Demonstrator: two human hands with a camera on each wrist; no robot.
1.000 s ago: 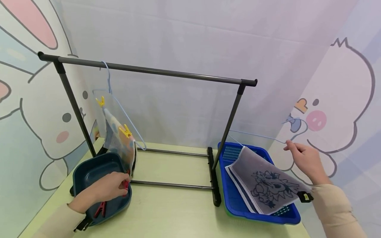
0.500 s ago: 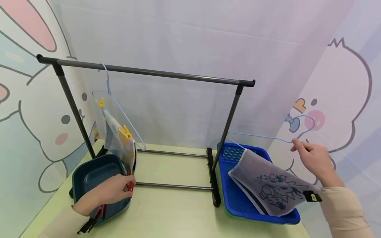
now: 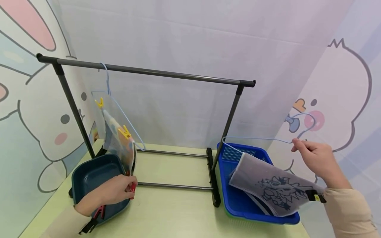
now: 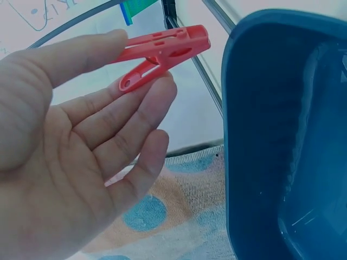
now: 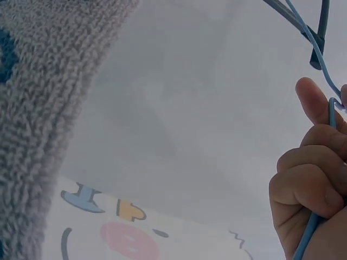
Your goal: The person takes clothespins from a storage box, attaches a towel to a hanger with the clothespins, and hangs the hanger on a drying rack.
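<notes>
My left hand (image 3: 114, 190) pinches a red clothespin (image 4: 162, 51) between thumb and fingers, beside the right rim of a dark teal basin (image 3: 95, 175). Another red clothespin (image 3: 102, 211) lies in that basin. On the right, my right hand (image 3: 317, 158) grips a light blue wire hanger (image 3: 256, 138) near the base of its hook. A grey towel (image 3: 268, 185) with a dark line drawing hangs folded over the hanger's lower bar, tilted above a blue basket (image 3: 227, 198). The towel's right end overlaps my right wrist in the head view.
A dark metal rack (image 3: 166, 74) spans the table (image 3: 169, 215). From its left end hangs another blue hanger (image 3: 107, 82) with a colourful towel (image 3: 120, 145), fastened by yellow clothespins (image 3: 125, 132). The rack's right leg (image 3: 230, 122) stands beside the basket.
My left hand has moved slightly right with the red clothespin, out past the basin's rim. The right hand has shifted right, and the hanger's far end has swung left and dropped slightly.
</notes>
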